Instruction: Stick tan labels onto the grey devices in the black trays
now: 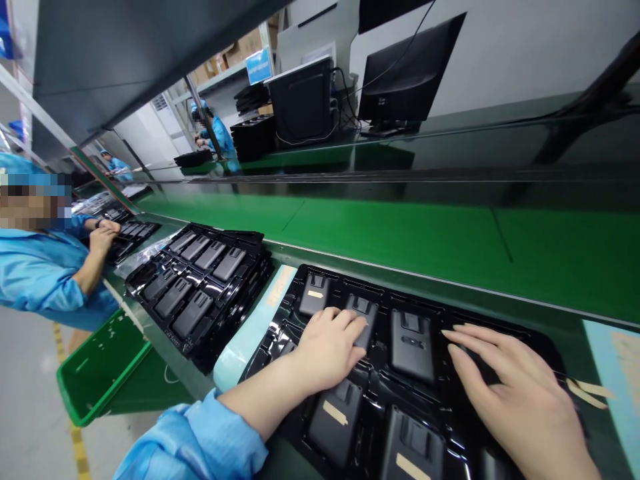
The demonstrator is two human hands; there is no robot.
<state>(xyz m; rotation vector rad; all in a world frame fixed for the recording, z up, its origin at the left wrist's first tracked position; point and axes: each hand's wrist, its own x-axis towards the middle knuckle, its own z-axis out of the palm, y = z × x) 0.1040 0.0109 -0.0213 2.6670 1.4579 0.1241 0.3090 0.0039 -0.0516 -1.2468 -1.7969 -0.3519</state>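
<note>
A black plastic tray (373, 383) lies before me, with dark grey rectangular devices in its pockets. My left hand (333, 347) rests over a device (364, 310) in the back row, fingers bent and lying on it, thumb apart from them. Part of that device is hidden under the fingers. My right hand (515, 393) is spread above the tray's right part, holding nothing, its fingertips just right of another device (413, 343). Short beige tape strips are stuck on the back-left device (315, 293) and on a front-row device (335, 423).
Stacked trays of devices (200, 287) stand to the left. A green bin (107, 373) is below the bench edge, near a co-worker in blue (35, 267). Beige strips (587, 392) lie by my right wrist. Behind run a green surface (400, 247) and a shelf with a monitor (407, 73).
</note>
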